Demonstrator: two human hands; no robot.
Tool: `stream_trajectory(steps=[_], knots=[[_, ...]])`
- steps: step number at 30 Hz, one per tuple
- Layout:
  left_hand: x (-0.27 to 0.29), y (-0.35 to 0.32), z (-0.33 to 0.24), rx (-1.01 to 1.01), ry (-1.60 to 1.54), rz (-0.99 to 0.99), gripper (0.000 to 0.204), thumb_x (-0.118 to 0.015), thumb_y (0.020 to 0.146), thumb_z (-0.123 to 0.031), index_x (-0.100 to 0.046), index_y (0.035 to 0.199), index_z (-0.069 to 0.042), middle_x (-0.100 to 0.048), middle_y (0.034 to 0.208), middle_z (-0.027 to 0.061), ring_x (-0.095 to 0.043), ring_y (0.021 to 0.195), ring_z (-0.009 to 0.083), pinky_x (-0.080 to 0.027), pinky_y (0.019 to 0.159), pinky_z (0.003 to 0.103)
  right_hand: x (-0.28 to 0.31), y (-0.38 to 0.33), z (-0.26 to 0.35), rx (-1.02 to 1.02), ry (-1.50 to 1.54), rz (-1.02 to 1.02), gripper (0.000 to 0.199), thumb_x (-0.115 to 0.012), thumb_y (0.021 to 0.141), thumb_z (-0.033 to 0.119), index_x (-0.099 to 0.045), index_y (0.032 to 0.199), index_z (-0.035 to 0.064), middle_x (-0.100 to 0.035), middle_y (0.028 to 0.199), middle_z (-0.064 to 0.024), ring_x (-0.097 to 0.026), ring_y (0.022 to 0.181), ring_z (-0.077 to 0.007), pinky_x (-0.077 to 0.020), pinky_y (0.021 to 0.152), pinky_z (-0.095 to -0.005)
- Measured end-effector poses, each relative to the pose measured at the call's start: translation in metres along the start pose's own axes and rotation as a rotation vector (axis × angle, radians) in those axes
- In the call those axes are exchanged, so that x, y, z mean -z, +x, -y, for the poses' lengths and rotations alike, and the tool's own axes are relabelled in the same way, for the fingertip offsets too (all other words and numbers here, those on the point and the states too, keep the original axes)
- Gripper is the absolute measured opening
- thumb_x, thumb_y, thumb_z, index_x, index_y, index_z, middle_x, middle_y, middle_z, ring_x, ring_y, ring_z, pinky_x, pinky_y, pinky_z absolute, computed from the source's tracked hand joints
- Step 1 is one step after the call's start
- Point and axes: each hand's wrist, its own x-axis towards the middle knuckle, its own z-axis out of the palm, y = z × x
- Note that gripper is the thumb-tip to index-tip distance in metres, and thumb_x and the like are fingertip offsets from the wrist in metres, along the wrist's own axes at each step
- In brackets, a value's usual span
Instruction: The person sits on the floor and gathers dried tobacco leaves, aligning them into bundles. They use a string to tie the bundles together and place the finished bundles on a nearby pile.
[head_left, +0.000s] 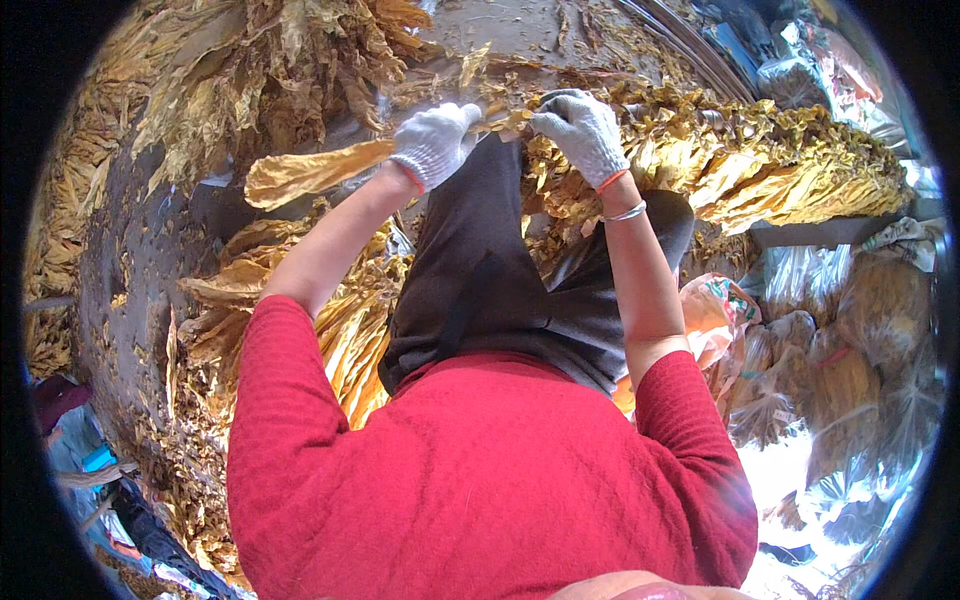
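My left hand [435,145], in a white knit glove with an orange cuff, is wrapped round a bundle of dried tobacco leaves [312,174]. The broad yellow-brown end sticks out to the left, and a narrow end comes out beyond my thumb. In a matching glove, my right hand [582,132] has its fingers closed on a thin strip of dried leaf [512,122] at that narrow end. Both hands are above my knees, a short way apart. How the strip joins the bundle is hard to make out.
A long row of stacked yellow leaves [770,165] runs to the right. A large leaf pile [290,70] stands far left, and more leaves [350,345] lie beside my left leg. Clear plastic bags [850,370] crowd the right side. Leaf crumbs litter the dark floor [130,250].
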Motion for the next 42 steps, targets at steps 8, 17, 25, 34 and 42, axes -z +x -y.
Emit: stream_trajectory(steps=[8, 17, 25, 34, 42], knots=[[-0.001, 0.006, 0.004, -0.074, -0.191, 0.02, 0.031, -0.071, 0.09, -0.023, -0.068, 0.117, -0.008, -0.071, 0.107, 0.0179, -0.069, 0.1, 0.0372, -0.056, 0.087, 0.045, -0.012, -0.004, -0.008, 0.026, -0.094, -0.188, 0.028, -0.073, 0.078, 0.034, -0.078, 0.08, 0.0065, -0.074, 0.101, -0.012, -0.067, 0.1, -0.0316, -0.0489, 0.093, -0.0455], [0.014, -0.008, 0.024, -0.194, -0.209, 0.174, 0.028, -0.071, 0.091, -0.024, -0.069, 0.115, -0.008, -0.072, 0.102, 0.0171, -0.069, 0.097, 0.0371, -0.055, 0.082, 0.044, -0.022, -0.001, -0.002, 0.023, -0.192, -0.277, 0.024, -0.07, 0.083, 0.03, -0.077, 0.086, 0.0063, -0.074, 0.105, -0.0132, -0.066, 0.102, -0.0342, -0.0511, 0.091, -0.0457], [0.015, -0.015, 0.019, -0.318, -0.112, 0.175, 0.023, -0.07, 0.091, -0.021, -0.068, 0.11, -0.009, -0.07, 0.095, 0.015, -0.069, 0.091, 0.0356, -0.055, 0.078, 0.045, -0.022, 0.001, -0.008, 0.06, -0.103, -0.324, 0.019, -0.076, 0.082, 0.028, -0.077, 0.085, 0.0093, -0.073, 0.11, -0.0102, -0.064, 0.108, -0.0325, -0.0475, 0.097, -0.0461], [0.048, -0.02, 0.025, -0.061, -0.216, -0.088, 0.026, -0.072, 0.088, -0.023, -0.072, 0.107, -0.006, -0.074, 0.091, 0.0162, -0.074, 0.082, 0.032, -0.059, 0.073, 0.04, 0.012, -0.022, 0.016, 0.208, 0.081, -0.443, 0.024, -0.073, 0.085, 0.005, -0.075, 0.109, 0.0087, -0.071, 0.121, -0.0108, -0.06, 0.125, -0.0324, -0.0463, 0.108, -0.0436], [0.032, 0.005, 0.018, -0.129, -0.324, 0.102, 0.025, -0.071, 0.096, -0.031, -0.076, 0.114, -0.014, -0.073, 0.079, 0.0116, -0.071, 0.07, 0.0206, -0.055, 0.066, 0.034, -0.052, -0.129, -0.013, -0.344, 0.386, -0.439, 0.025, -0.074, 0.087, 0.0, -0.072, 0.112, 0.0019, -0.075, 0.105, -0.0083, -0.069, 0.099, -0.0147, -0.0553, 0.09, -0.0292]])
